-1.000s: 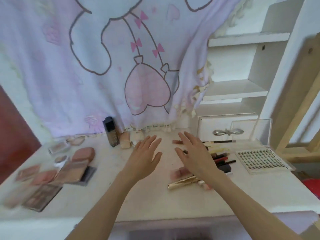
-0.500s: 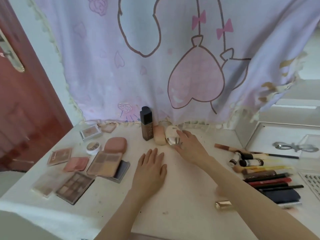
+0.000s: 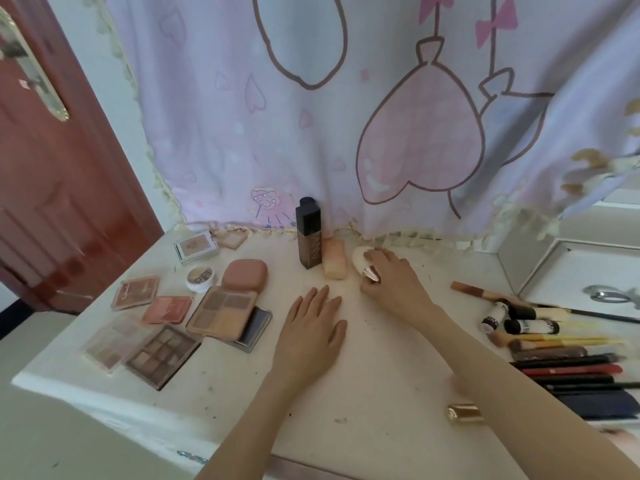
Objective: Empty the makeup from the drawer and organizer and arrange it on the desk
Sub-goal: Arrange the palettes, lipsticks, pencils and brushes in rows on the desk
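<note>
My right hand (image 3: pixel 391 278) grips a cream egg-shaped makeup piece with a shiny metallic cap (image 3: pixel 363 263) at the back of the white desk (image 3: pixel 363 393). It lies beside a peach tube (image 3: pixel 334 263) and a tall dark foundation bottle (image 3: pixel 308 237). My left hand (image 3: pixel 308 337) rests flat on the desk, fingers straight. Several palettes (image 3: pixel 225 313) and compacts (image 3: pixel 244 273) lie to the left. Pencils, brushes and tubes (image 3: pixel 561 355) are lined up on the right.
A gold cap (image 3: pixel 464 414) lies near my right forearm. A white drawer with a silver handle (image 3: pixel 606 296) sits at the right. A pink cartoon cloth (image 3: pixel 346 116) hangs behind the desk. A red-brown door (image 3: pixel 52 185) stands to the left.
My view has swung left and moved closer. My right hand reached from the desk's middle to the back and closed on the cream piece. My left hand came down flat.
</note>
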The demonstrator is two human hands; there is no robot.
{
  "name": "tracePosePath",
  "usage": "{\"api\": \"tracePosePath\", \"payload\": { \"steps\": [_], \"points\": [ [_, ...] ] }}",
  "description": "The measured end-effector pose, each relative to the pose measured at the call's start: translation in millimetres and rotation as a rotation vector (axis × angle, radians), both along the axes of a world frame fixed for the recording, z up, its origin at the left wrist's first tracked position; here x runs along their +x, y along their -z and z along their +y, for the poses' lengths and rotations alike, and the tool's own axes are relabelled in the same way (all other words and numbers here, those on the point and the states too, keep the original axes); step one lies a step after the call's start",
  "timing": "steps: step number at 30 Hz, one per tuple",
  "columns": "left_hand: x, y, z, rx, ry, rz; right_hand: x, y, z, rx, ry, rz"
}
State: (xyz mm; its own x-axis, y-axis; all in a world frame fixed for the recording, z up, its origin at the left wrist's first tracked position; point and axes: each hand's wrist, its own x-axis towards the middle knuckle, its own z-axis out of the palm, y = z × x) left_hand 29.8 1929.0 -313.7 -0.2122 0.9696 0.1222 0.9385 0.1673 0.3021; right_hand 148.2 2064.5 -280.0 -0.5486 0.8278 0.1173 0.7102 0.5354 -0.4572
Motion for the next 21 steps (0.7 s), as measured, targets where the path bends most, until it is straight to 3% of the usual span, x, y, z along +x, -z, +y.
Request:
{"api": "tracePosePath", "payload": {
  "steps": [5,9,15,17,19,21],
  "points": [
    [7,-16,9,0.230,0.008,-0.258,34,-32,-1,-0.453,0.164,0.544],
    [31,-40,32,0.343,0.038,-0.567,58,-44,-5,-0.735,0.102,0.698],
    [54,-63,49,0.337,-0.011,-0.948,78,-51,-15,-0.907,0.082,1.009],
    [65,-70,48,0.363,-0.065,-1.065,82,-48,-24,-0.905,0.070,1.023],
    [77,-75,46,0.410,-0.094,-1.037,87,-48,-31,-0.854,0.063,1.003],
    [82,-80,42,0.434,-0.061,-0.859,92,-53,-34,-0.844,0.076,1.047]
  ]
}}
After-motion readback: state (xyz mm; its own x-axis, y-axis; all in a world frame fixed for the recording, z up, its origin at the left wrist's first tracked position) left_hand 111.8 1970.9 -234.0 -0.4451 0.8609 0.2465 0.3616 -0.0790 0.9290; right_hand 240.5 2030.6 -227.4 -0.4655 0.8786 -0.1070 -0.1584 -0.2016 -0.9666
